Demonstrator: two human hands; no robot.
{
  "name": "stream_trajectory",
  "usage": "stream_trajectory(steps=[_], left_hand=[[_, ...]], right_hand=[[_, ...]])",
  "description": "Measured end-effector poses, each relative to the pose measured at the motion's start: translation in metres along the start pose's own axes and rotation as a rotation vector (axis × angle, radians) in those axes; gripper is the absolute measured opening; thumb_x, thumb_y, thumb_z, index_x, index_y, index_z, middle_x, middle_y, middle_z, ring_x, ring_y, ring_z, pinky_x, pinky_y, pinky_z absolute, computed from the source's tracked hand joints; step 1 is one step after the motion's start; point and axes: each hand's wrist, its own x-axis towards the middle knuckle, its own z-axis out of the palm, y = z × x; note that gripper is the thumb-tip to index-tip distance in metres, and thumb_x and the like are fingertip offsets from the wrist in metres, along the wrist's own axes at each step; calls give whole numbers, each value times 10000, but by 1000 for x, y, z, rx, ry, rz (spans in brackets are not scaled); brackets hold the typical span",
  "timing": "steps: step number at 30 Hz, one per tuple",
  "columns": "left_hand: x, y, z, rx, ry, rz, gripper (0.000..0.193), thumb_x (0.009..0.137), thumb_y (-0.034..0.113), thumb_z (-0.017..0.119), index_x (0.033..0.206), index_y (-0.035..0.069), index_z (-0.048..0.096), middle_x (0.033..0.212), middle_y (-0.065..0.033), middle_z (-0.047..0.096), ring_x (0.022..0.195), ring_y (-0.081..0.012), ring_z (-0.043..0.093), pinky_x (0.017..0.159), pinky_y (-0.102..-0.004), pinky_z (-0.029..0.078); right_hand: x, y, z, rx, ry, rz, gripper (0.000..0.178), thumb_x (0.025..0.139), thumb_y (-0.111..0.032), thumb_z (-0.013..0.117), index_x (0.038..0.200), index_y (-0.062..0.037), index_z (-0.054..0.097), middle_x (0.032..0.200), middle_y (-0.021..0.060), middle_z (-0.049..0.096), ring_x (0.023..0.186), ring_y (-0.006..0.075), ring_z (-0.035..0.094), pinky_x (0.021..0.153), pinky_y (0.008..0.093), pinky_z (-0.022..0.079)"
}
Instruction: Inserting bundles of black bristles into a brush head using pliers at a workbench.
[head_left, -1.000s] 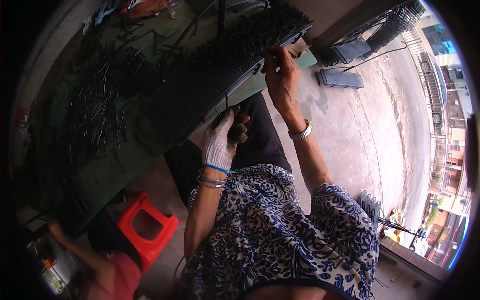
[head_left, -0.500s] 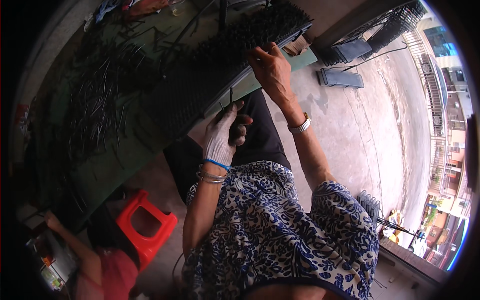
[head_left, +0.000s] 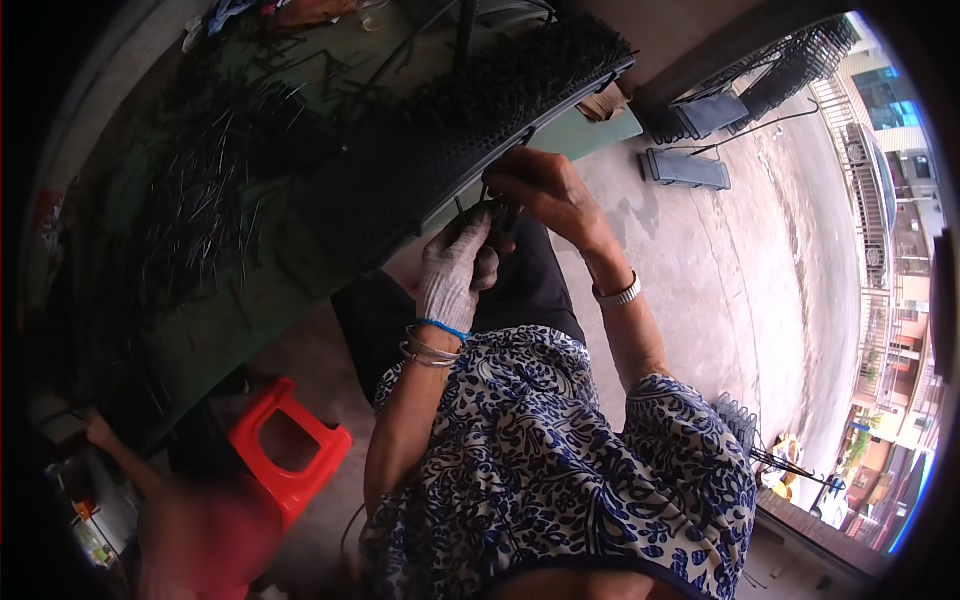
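My left hand (head_left: 455, 262), in a grimy white knit glove, is closed around thin black strips (head_left: 461, 207) that stick up past its fingertips. My bare right hand (head_left: 552, 196) meets it, fingers pinched on a strip at the gloved fingertips; its exact grip is partly hidden. Just beyond both hands, a long dark board (head_left: 425, 175) with rows of small holes lies slanted along the table's near edge. Dense black bristles (head_left: 530, 75) stand up from its far right part. The nearer left part looks dark and without upright bristles.
Loose black strips (head_left: 215, 190) lie heaped on the green table (head_left: 210, 365) to the left. A red plastic stool (head_left: 335, 440) stands below it, near another person in red (head_left: 215, 540). Grey metal racks (head_left: 690, 168) sit on the concrete floor at right.
My right hand has come down from the bristled edge of the board to my left fingertips. My left hand stays nearly in place. The other person has shifted slightly at lower left.
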Motion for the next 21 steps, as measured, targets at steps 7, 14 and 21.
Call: stream_trajectory(steps=[7,14,21], left_hand=[[4,5,-13,-134,138,58,297,975,284,574,1141,40,607,738,-74,618,438,-45,389,394,-200,292],[3,7,-8,-120,125,26,280,989,281,553,1059,18,623,702,-33,591,451,-28,353,432,-182,280],[1,8,-11,-98,58,20,252,990,263,551,1040,27,623,658,-52,583,386,-43,320,381,-201,256]], right_hand=[[38,-6,8,-408,494,-87,93,892,-72,619,942,-2,585,777,96,644,672,149,612,618,300,483],[71,18,23,-415,614,-347,76,872,-52,623,919,-20,572,736,123,610,631,216,591,613,312,474],[71,26,32,-829,495,-263,116,838,-149,657,953,-137,655,931,122,552,781,315,605,625,421,482]])
